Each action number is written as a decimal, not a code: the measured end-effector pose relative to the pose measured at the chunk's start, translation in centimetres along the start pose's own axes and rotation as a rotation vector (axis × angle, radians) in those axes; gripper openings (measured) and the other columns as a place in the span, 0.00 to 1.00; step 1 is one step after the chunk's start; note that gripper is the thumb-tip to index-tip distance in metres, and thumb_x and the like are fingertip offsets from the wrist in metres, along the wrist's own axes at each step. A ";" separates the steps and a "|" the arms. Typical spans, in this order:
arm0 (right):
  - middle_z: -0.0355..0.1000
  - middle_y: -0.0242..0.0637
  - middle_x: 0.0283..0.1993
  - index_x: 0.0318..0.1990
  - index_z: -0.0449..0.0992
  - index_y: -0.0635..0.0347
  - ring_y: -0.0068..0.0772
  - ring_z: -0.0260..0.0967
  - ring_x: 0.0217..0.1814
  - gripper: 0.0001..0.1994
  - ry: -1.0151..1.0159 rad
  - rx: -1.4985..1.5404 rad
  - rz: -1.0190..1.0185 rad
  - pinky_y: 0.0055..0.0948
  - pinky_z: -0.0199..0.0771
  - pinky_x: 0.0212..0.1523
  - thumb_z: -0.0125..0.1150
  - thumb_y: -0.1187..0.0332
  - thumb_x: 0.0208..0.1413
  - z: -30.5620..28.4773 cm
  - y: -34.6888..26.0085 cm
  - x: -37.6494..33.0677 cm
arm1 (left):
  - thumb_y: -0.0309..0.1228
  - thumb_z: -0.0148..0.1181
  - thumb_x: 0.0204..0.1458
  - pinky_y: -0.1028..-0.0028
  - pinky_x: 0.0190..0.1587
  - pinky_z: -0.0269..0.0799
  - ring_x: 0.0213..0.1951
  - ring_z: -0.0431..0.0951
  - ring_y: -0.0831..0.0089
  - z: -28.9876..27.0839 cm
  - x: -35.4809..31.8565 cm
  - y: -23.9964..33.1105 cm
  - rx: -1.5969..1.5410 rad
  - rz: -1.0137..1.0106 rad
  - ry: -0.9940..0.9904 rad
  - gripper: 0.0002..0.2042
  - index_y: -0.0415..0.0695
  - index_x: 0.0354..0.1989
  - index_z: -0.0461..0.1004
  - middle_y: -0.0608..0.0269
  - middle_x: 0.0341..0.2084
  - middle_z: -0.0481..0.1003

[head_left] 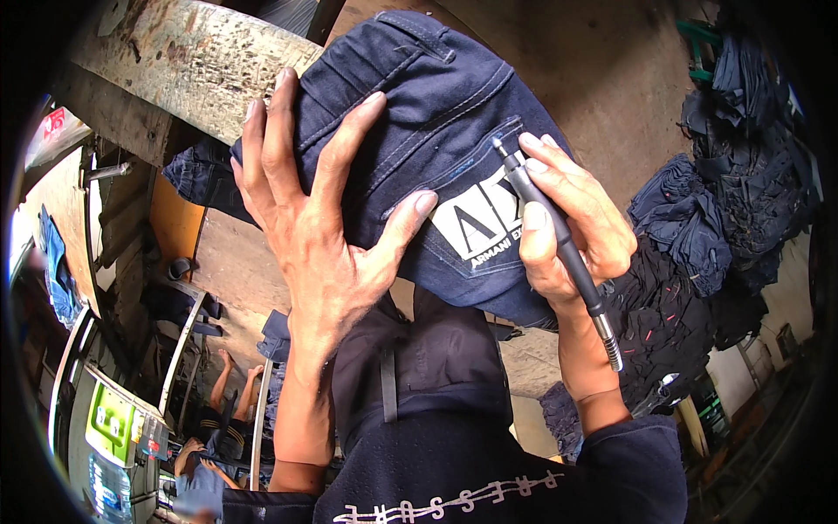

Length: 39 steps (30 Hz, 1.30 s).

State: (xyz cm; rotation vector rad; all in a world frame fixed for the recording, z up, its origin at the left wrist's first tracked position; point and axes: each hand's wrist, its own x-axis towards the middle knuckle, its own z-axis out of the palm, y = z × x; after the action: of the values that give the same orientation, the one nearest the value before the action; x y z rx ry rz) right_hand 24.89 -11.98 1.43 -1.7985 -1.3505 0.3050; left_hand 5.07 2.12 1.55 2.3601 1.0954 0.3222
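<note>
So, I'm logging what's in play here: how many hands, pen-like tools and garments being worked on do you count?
Hands: 2, left hand flat on the cloth, right hand in a grip on the tool
Pen-like tool: 1
Dark blue garment under the hands: 1
Total: 4

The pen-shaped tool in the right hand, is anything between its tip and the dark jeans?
Nothing visible. The right hand holds the pen-shaped tool with its tip right at the pocket seam of the dark jeans, just above the white patch. The left hand presses flat on the cloth, off to the side.
</note>
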 end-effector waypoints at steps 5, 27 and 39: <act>0.84 0.64 0.49 0.48 0.83 0.78 0.60 0.85 0.57 0.16 -0.027 0.021 -0.023 0.53 0.82 0.66 0.63 0.74 0.55 -0.1 0.3 -0.3 | 0.51 0.80 0.48 0.45 0.82 0.45 0.82 0.46 0.43 0.1 -0.1 -0.3 0.002 0.009 0.004 0.39 0.60 0.72 0.77 0.50 0.83 0.54; 0.79 0.37 0.41 0.50 0.80 0.58 0.34 0.78 0.44 0.20 0.395 0.219 0.596 0.34 0.78 0.50 0.78 0.78 0.50 -7.1 -4.2 -11.6 | 0.49 0.77 0.53 0.48 0.64 0.69 0.63 0.70 0.44 -7.6 0.3 -7.3 0.020 0.077 -0.051 0.27 0.43 0.53 0.79 0.49 0.62 0.71; 0.74 0.42 0.31 0.46 0.79 0.61 0.36 0.75 0.29 0.10 0.416 0.288 0.458 0.39 0.74 0.32 0.68 0.74 0.56 -10.9 -1.7 -14.2 | 0.46 0.80 0.51 0.52 0.52 0.76 0.47 0.80 0.44 -7.1 0.5 -3.6 0.129 0.033 -0.116 0.28 0.34 0.50 0.80 0.44 0.43 0.81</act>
State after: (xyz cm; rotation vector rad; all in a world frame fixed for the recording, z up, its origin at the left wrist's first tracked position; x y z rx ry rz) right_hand 25.09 -29.53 5.42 -1.7824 -0.5687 0.3253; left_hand 0.08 6.95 5.55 2.4787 1.0518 0.1281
